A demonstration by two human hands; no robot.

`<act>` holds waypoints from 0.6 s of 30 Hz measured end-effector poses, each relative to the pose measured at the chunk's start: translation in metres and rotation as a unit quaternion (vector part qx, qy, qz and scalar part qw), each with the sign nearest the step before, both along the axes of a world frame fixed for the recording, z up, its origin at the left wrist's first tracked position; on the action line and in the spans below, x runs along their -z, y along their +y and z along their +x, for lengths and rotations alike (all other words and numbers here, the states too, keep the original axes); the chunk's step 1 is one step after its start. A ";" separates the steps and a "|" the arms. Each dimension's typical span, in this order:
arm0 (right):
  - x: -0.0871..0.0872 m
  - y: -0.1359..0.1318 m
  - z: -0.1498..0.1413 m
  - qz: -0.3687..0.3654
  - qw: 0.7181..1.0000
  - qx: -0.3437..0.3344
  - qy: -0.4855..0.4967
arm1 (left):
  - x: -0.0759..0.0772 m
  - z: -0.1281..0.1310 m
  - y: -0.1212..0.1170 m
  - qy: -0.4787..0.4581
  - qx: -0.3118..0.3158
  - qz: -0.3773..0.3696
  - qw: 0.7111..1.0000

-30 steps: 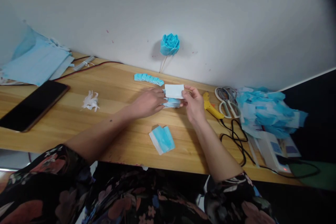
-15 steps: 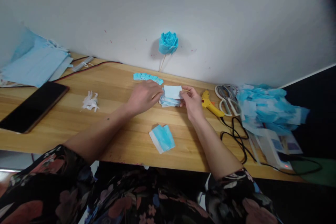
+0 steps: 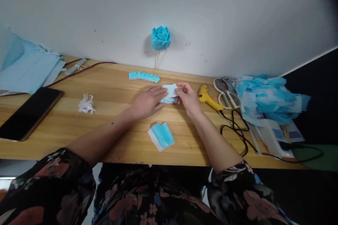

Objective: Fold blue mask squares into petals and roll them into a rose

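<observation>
A small stack of cut light-blue and white fabric pieces lies on the wooden table between my hands. My left hand rests its outstretched fingers on the left side of the stack. With thumb and fingers, my right hand pinches the right edge of the pale top fabric piece, which is slightly bent. Closer to me lie a few loose blue and white pieces. Behind the stack is a row of folded blue pieces. A blue fabric flower on a thin stick leans at the wall.
To the right are a yellow glue gun, scissors, a blue scrap pile, tangled black cable and a white power strip. On the left are a phone, face masks and white strips.
My left hand has moved onto the stack, its fingers now flattened over the left side. My right hand still pinches the top piece, now more bent. The whole view has shifted slightly.
</observation>
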State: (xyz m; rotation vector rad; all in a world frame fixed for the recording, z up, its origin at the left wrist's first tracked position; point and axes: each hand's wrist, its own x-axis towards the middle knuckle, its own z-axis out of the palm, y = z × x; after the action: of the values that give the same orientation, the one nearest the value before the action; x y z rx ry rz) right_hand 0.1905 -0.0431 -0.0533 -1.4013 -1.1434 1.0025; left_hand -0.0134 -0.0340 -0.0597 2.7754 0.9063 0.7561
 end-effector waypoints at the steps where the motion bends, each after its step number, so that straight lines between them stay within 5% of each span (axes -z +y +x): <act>1: 0.000 0.001 0.002 0.002 1.000 -0.006 -0.019 | 0.000 -0.001 0.000 0.007 -0.001 -0.004 1.000; 8: -0.016 0.000 0.014 0.133 0.975 0.025 -0.177 | 0.001 -0.004 0.003 0.036 0.012 -0.031 0.999; 13: -0.049 -0.028 0.002 0.084 0.958 -0.173 -0.212 | 0.002 -0.003 0.005 0.038 0.022 -0.038 0.998; 18: -0.061 -0.045 -0.011 0.025 0.851 -0.398 -0.342 | 0.005 -0.002 0.006 0.035 0.017 -0.034 0.999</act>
State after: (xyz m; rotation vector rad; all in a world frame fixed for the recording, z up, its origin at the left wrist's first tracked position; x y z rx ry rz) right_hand 0.1791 -0.0885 0.0074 -1.2737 -2.3980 1.0142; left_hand -0.0155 -0.0276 -0.0651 2.7649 0.8783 0.6144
